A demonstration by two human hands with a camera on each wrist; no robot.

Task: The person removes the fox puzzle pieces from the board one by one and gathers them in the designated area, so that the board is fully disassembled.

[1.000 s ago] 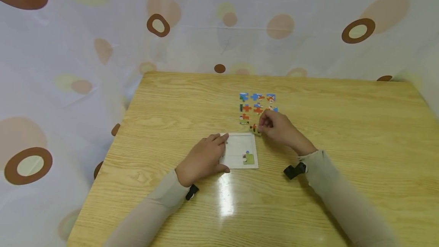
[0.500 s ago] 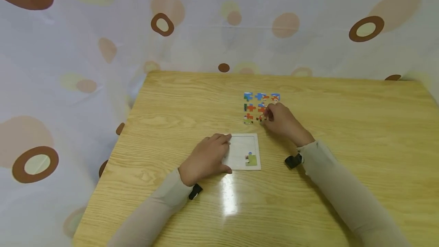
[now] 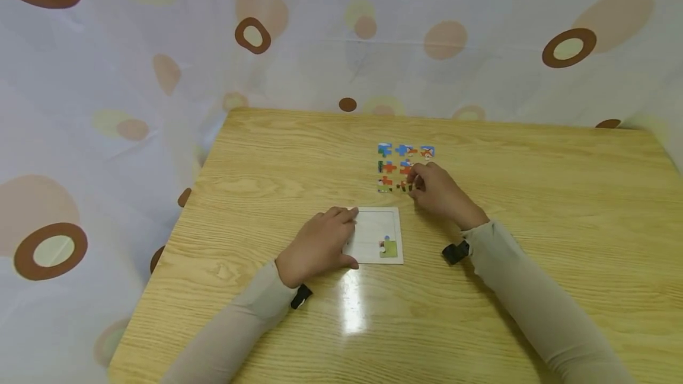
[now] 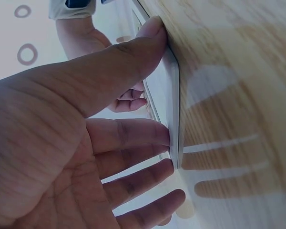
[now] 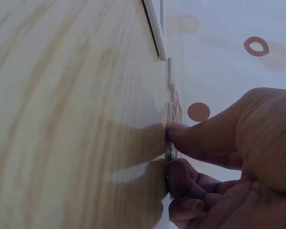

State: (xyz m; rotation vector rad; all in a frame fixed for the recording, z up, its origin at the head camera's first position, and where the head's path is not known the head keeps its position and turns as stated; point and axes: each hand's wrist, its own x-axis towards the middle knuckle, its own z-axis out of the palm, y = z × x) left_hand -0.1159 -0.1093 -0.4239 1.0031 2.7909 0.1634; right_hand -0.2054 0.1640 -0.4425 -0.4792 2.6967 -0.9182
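Note:
In the head view my left hand (image 3: 320,246) rests over the left side of a shallow white puzzle tray (image 3: 373,224), fingers fairly straight. The left wrist view has its thumb and fingertips against the edge of the tray (image 4: 174,102). A green jigsaw piece (image 3: 390,248) lies in the tray's near right corner. Beyond the tray, my right hand (image 3: 440,191) pinches a jigsaw piece (image 3: 404,187) at the near row of a group of loose pieces. Seen from the right wrist, thumb and fingers hold this piece (image 5: 169,150) low at the tabletop. The hand hides part of the group.
Loose blue, orange and green puzzle pieces (image 3: 385,149) lie in rows behind the tray. The wooden table (image 3: 267,159) meets a white curtain (image 3: 309,58) with brown and peach spots at its back and left.
My right hand has carried the jigsaw piece away from the tray's far edge, forward into the group's near row. The left hand stays on the tray. The head view has shifted slightly.

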